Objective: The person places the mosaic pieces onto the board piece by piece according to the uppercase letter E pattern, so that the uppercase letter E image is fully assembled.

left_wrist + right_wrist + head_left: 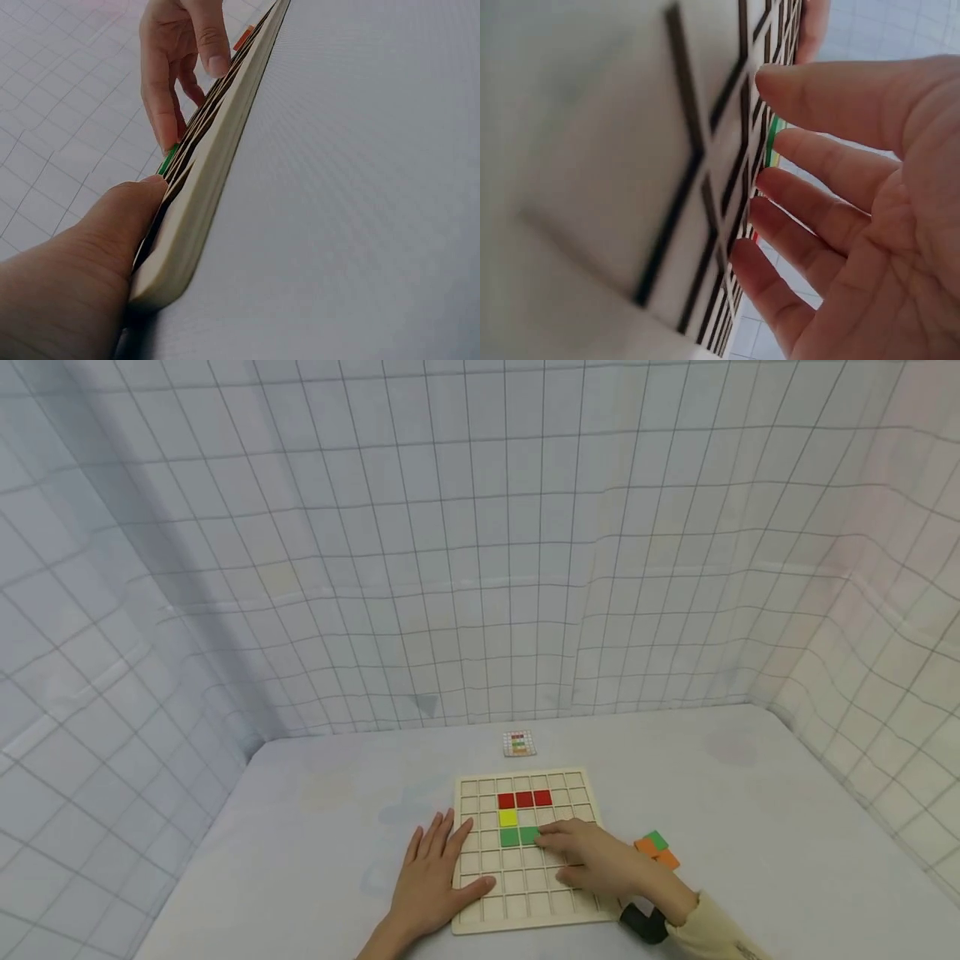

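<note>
Cream board (536, 903) bearing three red tiles (524, 799), one yellow tile (507, 817), two green tiles (509, 837), left grip (431, 878) spread, right grip (600, 860) parted

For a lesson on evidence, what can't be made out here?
Head view:
Part of the board, under the right hand.
Full shape of the black object, partly behind the right arm.
Fine detail of the small card, too small.
Rest of that arm, cut off by the bottom edge.
Right wrist view: board's nearest part, blurred.

Enclosed, booth-like workspace, grid-lined white sheeting (495, 552) behind and on both sides, pale tabletop (300, 827), kind of building unclear
</note>
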### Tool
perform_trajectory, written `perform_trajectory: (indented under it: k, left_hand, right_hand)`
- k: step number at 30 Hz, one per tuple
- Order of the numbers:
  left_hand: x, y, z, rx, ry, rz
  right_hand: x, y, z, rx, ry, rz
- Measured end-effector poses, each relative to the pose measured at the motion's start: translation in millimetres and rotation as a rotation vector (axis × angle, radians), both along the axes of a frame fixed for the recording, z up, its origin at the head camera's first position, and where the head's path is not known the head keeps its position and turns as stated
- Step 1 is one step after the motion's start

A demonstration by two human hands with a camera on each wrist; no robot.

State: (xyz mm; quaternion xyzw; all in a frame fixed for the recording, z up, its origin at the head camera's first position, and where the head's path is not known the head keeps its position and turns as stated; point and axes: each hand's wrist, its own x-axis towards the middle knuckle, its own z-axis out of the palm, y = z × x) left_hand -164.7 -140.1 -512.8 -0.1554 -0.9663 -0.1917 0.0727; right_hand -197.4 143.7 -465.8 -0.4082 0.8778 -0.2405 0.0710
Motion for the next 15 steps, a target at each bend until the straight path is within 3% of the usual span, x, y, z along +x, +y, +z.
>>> perform_trajectory:
  k: [9,12,15]
  left_hand:
    - [0.2,0.4,-4.1,0.022,-0.002,-0.011]
    - [0.2,-0.4,-3.3,0.024,0.009,-0.015]
    - [-0.2,-1.6,-2.6,0.021,0.008,-0.015]
  right_hand:
    - [18.5,21,-5.0,-0.096,-0.028,0.057]
    - [17.0,31,-1.2,-0.183,-0.015,0.022]
    - [12.7,45,3.1,-0.230,0.028,-0.083]
